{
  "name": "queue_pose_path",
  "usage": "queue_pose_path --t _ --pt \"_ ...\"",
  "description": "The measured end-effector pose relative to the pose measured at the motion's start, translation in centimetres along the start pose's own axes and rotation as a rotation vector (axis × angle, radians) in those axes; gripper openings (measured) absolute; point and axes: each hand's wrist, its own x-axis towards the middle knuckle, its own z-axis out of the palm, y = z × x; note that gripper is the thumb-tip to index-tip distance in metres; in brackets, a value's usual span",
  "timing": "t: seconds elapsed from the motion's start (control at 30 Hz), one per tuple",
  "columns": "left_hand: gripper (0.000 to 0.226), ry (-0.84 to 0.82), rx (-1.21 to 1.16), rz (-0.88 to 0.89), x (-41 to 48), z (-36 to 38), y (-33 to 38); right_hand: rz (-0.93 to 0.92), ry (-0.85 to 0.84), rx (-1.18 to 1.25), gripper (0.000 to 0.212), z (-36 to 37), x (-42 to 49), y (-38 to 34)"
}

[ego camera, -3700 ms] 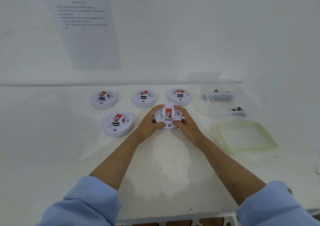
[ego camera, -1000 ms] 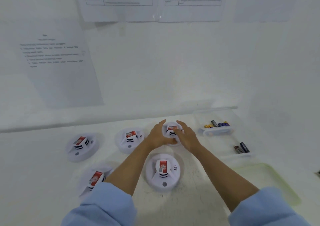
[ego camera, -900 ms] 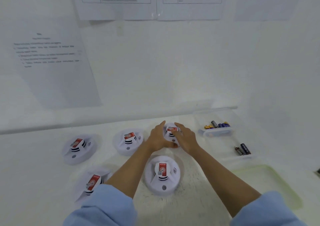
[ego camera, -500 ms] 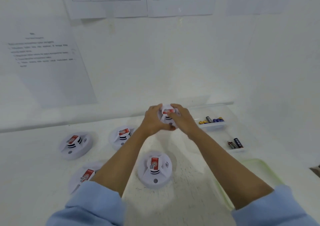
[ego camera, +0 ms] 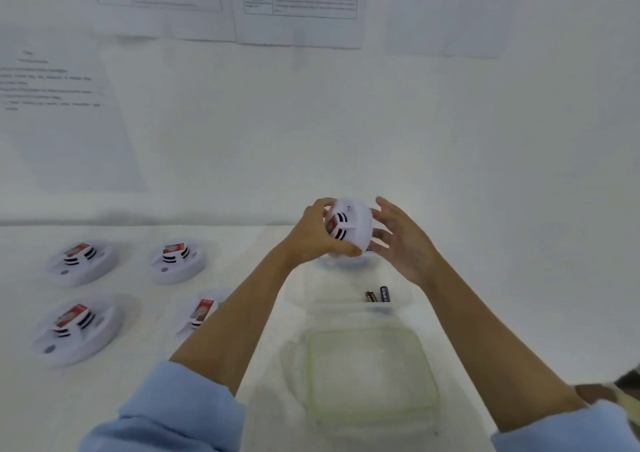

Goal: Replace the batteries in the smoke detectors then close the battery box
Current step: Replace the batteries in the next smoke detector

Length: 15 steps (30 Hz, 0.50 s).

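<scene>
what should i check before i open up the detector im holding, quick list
1. Detector lifted clear of the table, left hand gripping it: ok.
2. Right hand free to work: ok, fingers spread beside the detector.
3. Back turned toward you: not ok, the vented front shows.
4. Battery box open: ok, lid lies on the table.
5. Batteries in the box: ok, two show; fresh or used, cannot tell.

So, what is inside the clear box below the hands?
Two dark batteries lie in the near part of the clear box. The smoke detector gripped by the left hand covers its far part, so the contents there cannot be seen.
</scene>
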Motion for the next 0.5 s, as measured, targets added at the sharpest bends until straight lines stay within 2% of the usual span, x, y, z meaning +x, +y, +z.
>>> queue_pose_path --t 0.07,0.17,0.27,0.37,0.5 --pt "0.098 0.026 -0.169 0.024 -0.2 1.6 -0.2 0.116 -0.034 -0.1 0.04 -1.8 0.1 0.4" --pt "0.102 0.039 -0.288 0.053 -0.4 3.6 -1.3 0.285 -0.2 -0.173 0.041 -2.8 -0.1 1.2" --pt "0.103 0.046 -0.254 0.098 -0.9 4.6 -2.0 0.207 -0.263 -0.091 0.033 -3.1 0.0 1.3" --pt "0.108 0.083 -0.208 0.139 -1.4 4.8 -2.5 0.131 -0.143 -0.164 0.036 -3.1 0.3 1.5" --pt "0.111 0.135 -0.117 0.178 -1.9 4.7 -2.7 0.046 -0.105 -0.278 0.041 -2.3 0.2 1.7"
